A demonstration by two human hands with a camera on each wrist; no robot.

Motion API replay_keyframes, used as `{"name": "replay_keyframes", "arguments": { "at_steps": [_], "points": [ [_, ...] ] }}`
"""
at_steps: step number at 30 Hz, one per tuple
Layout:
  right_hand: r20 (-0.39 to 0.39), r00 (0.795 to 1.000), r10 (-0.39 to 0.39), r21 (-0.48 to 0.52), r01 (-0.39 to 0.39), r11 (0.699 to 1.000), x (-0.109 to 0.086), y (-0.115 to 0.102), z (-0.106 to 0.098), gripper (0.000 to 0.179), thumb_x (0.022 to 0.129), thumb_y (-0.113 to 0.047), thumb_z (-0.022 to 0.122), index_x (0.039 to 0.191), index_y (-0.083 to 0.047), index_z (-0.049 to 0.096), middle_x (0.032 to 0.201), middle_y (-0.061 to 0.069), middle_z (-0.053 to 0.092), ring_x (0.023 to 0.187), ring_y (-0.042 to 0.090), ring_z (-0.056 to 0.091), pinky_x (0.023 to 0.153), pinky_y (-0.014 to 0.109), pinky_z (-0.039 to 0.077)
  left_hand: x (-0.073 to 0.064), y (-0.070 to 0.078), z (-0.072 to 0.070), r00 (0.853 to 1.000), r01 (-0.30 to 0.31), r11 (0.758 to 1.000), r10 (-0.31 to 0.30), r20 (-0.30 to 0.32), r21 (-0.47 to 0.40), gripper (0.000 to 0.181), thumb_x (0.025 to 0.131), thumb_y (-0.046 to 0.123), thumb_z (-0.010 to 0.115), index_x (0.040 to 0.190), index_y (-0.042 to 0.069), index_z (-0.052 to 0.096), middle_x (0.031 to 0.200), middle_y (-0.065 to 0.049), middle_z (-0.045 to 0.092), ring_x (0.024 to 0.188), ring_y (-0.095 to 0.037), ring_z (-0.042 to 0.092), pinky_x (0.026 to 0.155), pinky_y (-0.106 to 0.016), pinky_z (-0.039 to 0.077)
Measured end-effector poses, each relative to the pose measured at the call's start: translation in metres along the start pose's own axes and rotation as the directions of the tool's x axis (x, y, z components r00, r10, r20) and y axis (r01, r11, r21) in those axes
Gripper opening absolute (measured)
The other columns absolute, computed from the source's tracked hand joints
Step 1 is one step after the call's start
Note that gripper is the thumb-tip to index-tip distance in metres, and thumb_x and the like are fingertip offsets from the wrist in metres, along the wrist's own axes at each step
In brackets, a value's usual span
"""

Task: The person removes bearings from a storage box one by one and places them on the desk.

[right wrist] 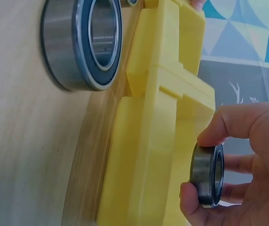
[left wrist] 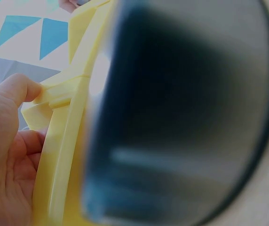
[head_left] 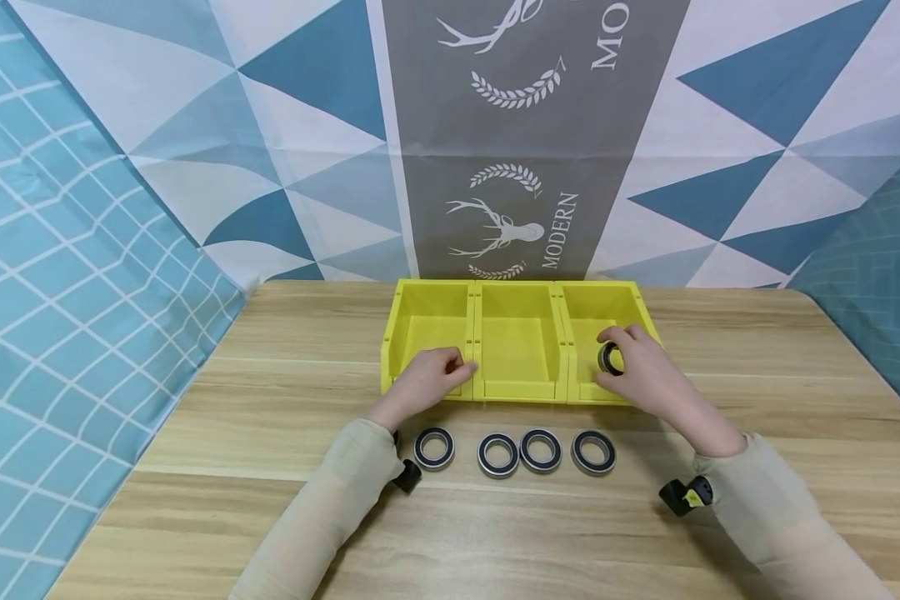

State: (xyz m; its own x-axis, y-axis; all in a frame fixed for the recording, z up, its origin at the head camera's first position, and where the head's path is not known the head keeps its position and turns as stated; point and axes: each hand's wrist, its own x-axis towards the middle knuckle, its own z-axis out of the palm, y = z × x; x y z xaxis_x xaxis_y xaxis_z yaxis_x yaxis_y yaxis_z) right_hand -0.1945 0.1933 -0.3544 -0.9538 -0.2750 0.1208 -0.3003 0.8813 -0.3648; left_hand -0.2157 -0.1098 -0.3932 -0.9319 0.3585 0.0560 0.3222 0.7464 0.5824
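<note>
My right hand [head_left: 642,368] pinches a ball bearing [right wrist: 201,172] between thumb and fingers, a steel ring with a dark seal. In the head view this held bearing [head_left: 606,358] is over the front of the right yellow bin [head_left: 603,304]. My left hand [head_left: 429,381] is at the front of the left yellow bin [head_left: 429,304]. In the left wrist view its thumb [left wrist: 24,88] lies on the bin's rim, with curled fingers behind the wall. Several more bearings [head_left: 434,466] lie in a row on the table before the bins.
The middle yellow bin [head_left: 516,346] joins the other two side by side. They stand at the back of the wooden table [head_left: 495,542], against a patterned cloth [head_left: 330,167]. A dark blurred shape [left wrist: 181,108] blocks much of the left wrist view.
</note>
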Motion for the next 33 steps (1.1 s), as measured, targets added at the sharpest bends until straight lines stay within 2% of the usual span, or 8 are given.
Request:
{"name": "replay_keyframes", "arguments": {
  "at_steps": [5,11,17,21,26,33],
  "points": [
    [-0.003,1.000,-0.023,-0.009,0.023,1.000,-0.008,-0.004,-0.003,0.045,0.076,-0.013,0.063,0.114,0.006,0.049,0.107,0.028,0.048,0.081,0.031,0.051,0.070,0.044,0.044,0.000,0.000,0.000,1.000,0.004,1.000,-0.004,0.001,-0.002,0.033,0.090,0.040,0.051,0.070,0.014,0.051,0.057,0.004,0.041,0.054,-0.011,0.041,0.054,-0.024,0.033],
    [-0.001,1.000,-0.030,-0.029,0.030,0.999,-0.019,-0.008,-0.005,0.044,0.073,-0.013,0.065,0.112,0.003,0.051,0.102,0.024,0.049,0.075,0.027,0.049,0.064,0.038,0.043,-0.001,-0.001,0.000,1.000,0.002,1.000,-0.002,-0.002,-0.001,0.033,0.090,0.040,0.050,0.070,0.014,0.051,0.057,0.004,0.041,0.053,-0.011,0.040,0.054,-0.024,0.033],
    [0.016,0.999,-0.037,-0.006,0.037,0.999,-0.032,-0.009,-0.007,0.044,0.072,-0.012,0.066,0.112,0.001,0.052,0.108,0.023,0.045,0.080,0.028,0.051,0.067,0.041,0.045,-0.001,-0.001,0.000,1.000,-0.001,1.000,0.001,-0.004,0.001,0.034,0.090,0.041,0.050,0.070,0.014,0.050,0.057,0.004,0.041,0.053,-0.011,0.040,0.053,-0.024,0.033],
    [0.015,0.998,-0.053,0.000,0.053,0.999,-0.040,-0.008,-0.008,0.044,0.071,-0.011,0.066,0.111,0.000,0.054,0.104,0.020,0.046,0.081,0.027,0.052,0.069,0.041,0.046,0.000,0.000,0.000,1.000,0.000,1.000,0.000,0.000,-0.006,0.034,0.090,0.040,0.051,0.069,0.014,0.050,0.057,0.004,0.040,0.053,-0.011,0.040,0.054,-0.024,0.033],
    [0.033,0.998,-0.059,-0.017,0.059,0.998,-0.049,-0.007,-0.009,0.044,0.070,-0.011,0.068,0.110,0.000,0.054,0.098,0.016,0.047,0.078,0.023,0.050,0.066,0.038,0.045,0.000,0.001,0.001,1.000,-0.003,1.000,0.003,0.014,-0.014,0.034,0.090,0.041,0.051,0.069,0.013,0.050,0.057,0.004,0.041,0.053,-0.011,0.040,0.053,-0.024,0.033],
    [0.077,0.992,-0.100,-0.028,0.102,0.994,-0.056,-0.006,-0.006,0.043,0.069,-0.008,0.073,0.107,0.000,0.054,0.097,0.015,0.048,0.073,0.018,0.047,0.061,0.032,0.042,0.000,0.000,0.001,1.000,0.003,1.000,-0.003,0.002,-0.012,0.033,0.090,0.040,0.051,0.070,0.014,0.050,0.058,0.004,0.042,0.053,-0.011,0.040,0.053,-0.024,0.033]
  ]
}}
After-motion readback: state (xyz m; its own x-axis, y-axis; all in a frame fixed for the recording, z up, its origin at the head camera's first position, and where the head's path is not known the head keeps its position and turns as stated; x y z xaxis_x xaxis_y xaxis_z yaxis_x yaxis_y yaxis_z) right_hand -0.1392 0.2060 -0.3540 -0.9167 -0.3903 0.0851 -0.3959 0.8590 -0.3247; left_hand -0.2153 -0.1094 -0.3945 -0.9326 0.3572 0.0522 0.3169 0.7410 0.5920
